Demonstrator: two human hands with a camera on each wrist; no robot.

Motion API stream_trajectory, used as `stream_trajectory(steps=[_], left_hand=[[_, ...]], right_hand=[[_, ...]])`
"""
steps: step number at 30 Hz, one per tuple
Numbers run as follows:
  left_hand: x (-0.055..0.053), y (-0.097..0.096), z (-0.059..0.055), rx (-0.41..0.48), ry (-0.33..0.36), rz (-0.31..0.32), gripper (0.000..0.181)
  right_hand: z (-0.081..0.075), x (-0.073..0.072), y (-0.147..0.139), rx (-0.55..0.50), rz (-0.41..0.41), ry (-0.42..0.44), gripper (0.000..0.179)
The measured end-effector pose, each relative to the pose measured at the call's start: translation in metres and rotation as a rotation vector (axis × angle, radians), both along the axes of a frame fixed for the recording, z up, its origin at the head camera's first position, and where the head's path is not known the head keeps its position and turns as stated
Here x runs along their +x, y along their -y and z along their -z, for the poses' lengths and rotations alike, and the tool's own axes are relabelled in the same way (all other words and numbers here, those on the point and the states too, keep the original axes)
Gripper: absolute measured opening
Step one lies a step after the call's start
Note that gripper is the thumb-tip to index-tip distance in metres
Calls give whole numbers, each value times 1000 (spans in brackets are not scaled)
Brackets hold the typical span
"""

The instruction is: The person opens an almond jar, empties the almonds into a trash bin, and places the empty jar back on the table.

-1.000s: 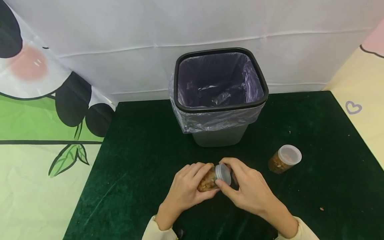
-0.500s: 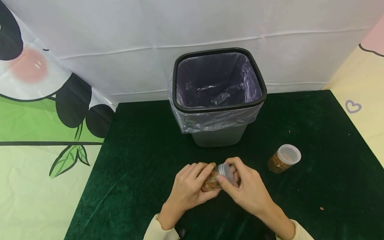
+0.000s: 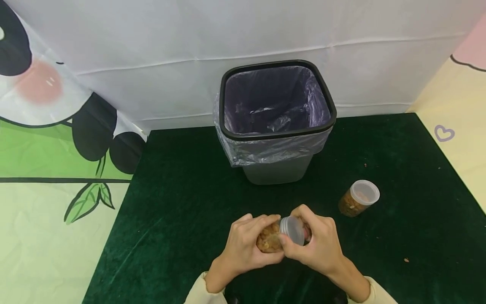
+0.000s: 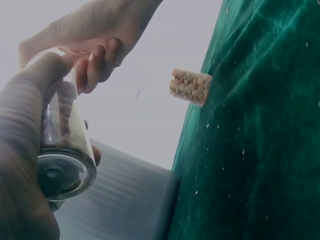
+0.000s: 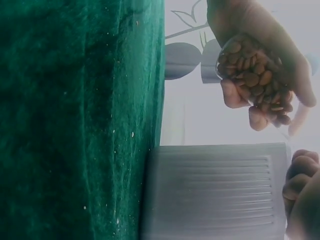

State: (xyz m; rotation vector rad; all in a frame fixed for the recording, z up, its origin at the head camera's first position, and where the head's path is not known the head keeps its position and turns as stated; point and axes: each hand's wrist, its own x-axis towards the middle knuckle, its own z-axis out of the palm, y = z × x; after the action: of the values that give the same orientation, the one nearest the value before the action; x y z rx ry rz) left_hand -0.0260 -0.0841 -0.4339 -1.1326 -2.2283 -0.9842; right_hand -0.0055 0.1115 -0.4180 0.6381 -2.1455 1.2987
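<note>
My left hand (image 3: 243, 242) holds a clear jar (image 3: 268, 241) of brown, nut-like pieces, fingers over the top and thumb below. The jar lies tilted sideways, its whitish lid (image 3: 296, 230) to the right. My right hand (image 3: 322, 240) grips that lid, thumb in front and fingers behind. In the left wrist view the jar's round base (image 4: 65, 175) shows. The brown pieces (image 5: 255, 75) show through the jar in the right wrist view. From these frames I cannot tell whether the lid is loose.
A second lidded jar (image 3: 353, 204) of similar pieces stands to the right. Behind the hands is a grey bin (image 3: 279, 171) with a black rim and a purplish plastic liner (image 3: 265, 158). Crumbs dot the dark green cloth (image 3: 182, 190); a larger one (image 3: 406, 260) lies at right.
Both hands and the jar have moved a little to the right and nearer to me. My right-hand fingers have shifted around the lid. The second jar and the bin stay put.
</note>
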Motion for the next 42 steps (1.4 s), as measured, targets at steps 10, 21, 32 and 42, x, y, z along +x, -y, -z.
stream_trajectory(steps=[10, 21, 32, 42], left_hand=[[3, 0, 4, 5, 100, 70, 60], [8, 2, 7, 67, 456, 303, 60], [-13, 12, -3, -135, 216, 29, 62], [-26, 13, -11, -153, 174, 16, 65]], right_hand=[[1, 4, -3, 4, -11, -64, 28], [0, -2, 0, -15, -163, -235, 32], [-14, -2, -23, 337, -163, 271, 49], [-27, -11, -34, 421, -302, 205, 67]])
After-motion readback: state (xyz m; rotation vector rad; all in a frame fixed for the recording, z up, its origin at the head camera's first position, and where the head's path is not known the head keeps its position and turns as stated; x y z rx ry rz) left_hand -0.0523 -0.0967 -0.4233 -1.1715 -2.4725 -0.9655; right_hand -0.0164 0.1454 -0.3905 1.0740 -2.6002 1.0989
